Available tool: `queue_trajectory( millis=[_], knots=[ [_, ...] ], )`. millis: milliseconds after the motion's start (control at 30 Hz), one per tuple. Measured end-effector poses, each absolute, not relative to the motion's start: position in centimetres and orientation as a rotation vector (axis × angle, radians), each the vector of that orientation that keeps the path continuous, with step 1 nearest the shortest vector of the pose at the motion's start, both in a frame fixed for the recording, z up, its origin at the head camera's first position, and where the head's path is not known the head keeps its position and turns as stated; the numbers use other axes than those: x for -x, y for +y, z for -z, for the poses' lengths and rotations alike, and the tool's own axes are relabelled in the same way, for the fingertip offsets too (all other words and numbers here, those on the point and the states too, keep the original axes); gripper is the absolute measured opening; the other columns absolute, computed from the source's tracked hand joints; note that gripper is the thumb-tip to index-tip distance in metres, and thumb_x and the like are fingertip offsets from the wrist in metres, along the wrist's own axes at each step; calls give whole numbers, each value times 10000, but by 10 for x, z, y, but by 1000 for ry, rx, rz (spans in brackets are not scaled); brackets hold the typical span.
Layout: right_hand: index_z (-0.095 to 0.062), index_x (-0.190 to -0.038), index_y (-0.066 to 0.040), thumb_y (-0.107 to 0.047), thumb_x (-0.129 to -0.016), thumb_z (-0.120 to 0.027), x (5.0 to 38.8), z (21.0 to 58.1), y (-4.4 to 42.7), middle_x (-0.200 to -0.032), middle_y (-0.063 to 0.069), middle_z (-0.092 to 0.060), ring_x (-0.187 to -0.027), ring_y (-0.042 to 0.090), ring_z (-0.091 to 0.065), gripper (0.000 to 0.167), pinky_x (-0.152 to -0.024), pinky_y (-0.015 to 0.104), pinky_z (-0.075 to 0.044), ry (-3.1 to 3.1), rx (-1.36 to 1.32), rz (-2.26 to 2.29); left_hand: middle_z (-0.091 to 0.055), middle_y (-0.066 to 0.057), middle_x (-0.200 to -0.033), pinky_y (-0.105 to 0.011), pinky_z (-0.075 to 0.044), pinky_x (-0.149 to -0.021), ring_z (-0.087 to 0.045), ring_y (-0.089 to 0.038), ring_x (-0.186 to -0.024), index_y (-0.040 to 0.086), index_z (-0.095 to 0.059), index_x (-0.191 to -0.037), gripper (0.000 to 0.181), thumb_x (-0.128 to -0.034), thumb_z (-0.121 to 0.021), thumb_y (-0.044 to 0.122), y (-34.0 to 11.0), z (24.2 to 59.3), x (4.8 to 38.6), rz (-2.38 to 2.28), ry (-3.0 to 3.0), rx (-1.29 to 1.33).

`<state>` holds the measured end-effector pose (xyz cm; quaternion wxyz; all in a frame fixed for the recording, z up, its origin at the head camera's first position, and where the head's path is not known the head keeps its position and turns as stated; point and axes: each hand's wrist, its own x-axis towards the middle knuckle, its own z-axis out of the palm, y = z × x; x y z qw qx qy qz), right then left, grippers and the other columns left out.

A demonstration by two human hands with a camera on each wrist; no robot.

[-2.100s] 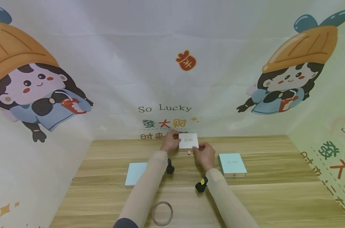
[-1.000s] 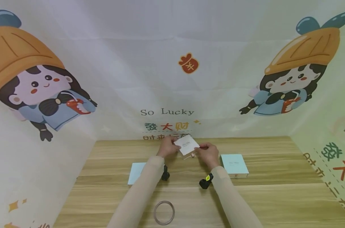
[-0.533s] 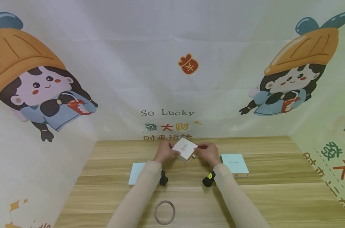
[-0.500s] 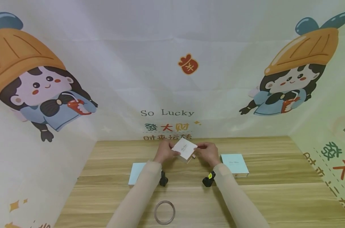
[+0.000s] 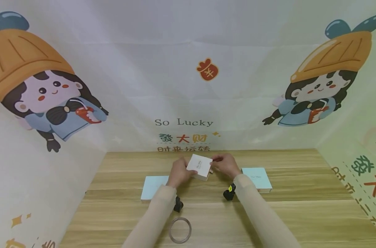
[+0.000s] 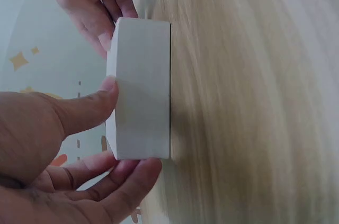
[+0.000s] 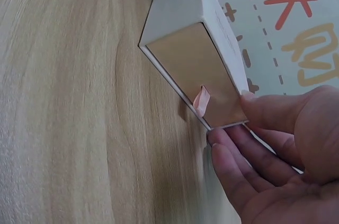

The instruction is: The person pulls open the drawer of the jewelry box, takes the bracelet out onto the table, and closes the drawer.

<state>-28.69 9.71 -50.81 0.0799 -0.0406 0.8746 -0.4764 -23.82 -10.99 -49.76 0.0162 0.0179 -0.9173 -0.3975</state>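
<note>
A small white box with faint print on its lid is turned at an angle near the back of the table. My left hand grips its left side, thumb on the lid edge and fingers around the end of the box. At the opposite corner my right hand pinches the box, thumb above and fingers below. In the right wrist view the box shows a tan drawer front with a pink ribbon tab; the drawer looks closed.
A pale blue box lies left, partly behind the left sleeve. Another pale blue box is at the right, beside the right sleeve. A translucent ring lies near the front of the wooden table. A printed cloth stands behind.
The white box has come away from the back cloth towards me and turned, its ribbon side now facing right. Both hands have moved with it, the left one lower and nearer.
</note>
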Motion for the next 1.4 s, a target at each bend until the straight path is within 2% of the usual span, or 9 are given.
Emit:
queue_trajectory(
  millis=[100, 200, 333, 467, 700, 933, 1167, 1233, 1400],
  knots=[
    [-740, -1153, -32, -140, -928, -736, 288, 508, 96, -1094, 140, -745, -982, 237, -689, 250, -827, 333, -558, 2602, 164, 1414, -546, -77, -818, -332, -450, -693, -473, -199, -740, -27, -563, -934, 389, -795, -880, 151, -109, 496, 230, 1219, -2857, -64],
    [-744, -1155, -37, -140, -929, -737, 288, 508, 95, -1098, 135, -748, -995, 240, -695, 249, -842, 347, -565, 2592, 208, 1411, -577, -111, -852, -352, -469, -682, -501, -217, -745, -38, -569, -988, 412, -816, -871, 182, -107, 495, 222, 1203, -2870, -87],
    [-755, -1133, -48, -128, -922, -745, 288, 509, 93, -1080, 115, -762, -987, 221, -708, 225, -853, 350, -574, 2595, 286, 1384, -652, -233, -1029, -454, -553, -831, -631, -322, -919, -109, -567, -1175, 555, -833, -860, 218, -106, 496, 212, 1161, -2889, -117],
    [-766, -1111, -69, -123, -920, -750, 286, 510, 89, -1064, 91, -767, -980, 199, -710, 198, -864, 354, -577, 2592, 366, 1351, -636, -315, -1173, -516, -534, -976, -638, -428, -1108, -148, -520, -1286, 667, -840, -852, 221, -105, 497, 202, 1140, -2892, -147],
    [-776, -1099, -74, -110, -922, -751, 281, 509, 80, -1050, 81, -772, -974, 190, -713, 182, -888, 374, -582, 2598, 451, 1326, -646, -318, -1102, -503, -566, -896, -662, -431, -1052, -148, -537, -1220, 592, -855, -842, 204, -107, 497, 188, 1060, -2897, -115],
    [-772, -1104, -80, -117, -936, -737, 280, 509, 75, -1032, 64, -769, -949, 165, -701, 176, -871, 350, -575, 2622, 488, 1261, -632, -329, -1120, -506, -564, -898, -657, -419, -1051, -170, -524, -1243, 613, -862, -833, 199, -110, 495, 182, 1045, -2930, -108],
    [-759, -1144, -85, -168, -953, -721, 275, 500, 77, -1053, 63, -757, -978, 188, -688, 212, -891, 385, -566, 2617, 512, 1209, -657, -192, -884, -414, -544, -710, -594, -250, -769, -111, -635, -1033, 423, -832, -851, 192, -111, 485, 183, 807, -2997, 34],
    [-755, -1157, -89, -200, -957, -714, 276, 500, 78, -1049, 53, -752, -973, 177, -671, 232, -889, 377, -555, 2614, 494, 1199, -657, -176, -854, -420, -543, -682, -611, -264, -757, -86, -659, -988, 392, -827, -853, 214, -109, 478, 182, 690, -3007, 57],
    [-727, -1195, -67, -256, -976, -685, 275, 497, 82, -1077, 62, -746, -960, 180, -676, 292, -843, 342, -567, 2552, 434, 1233, -646, -179, -872, -452, -563, -658, -647, -332, -806, -62, -679, -989, 454, -826, -854, 324, -107, 464, 185, 542, -3020, 74]
  ],
)
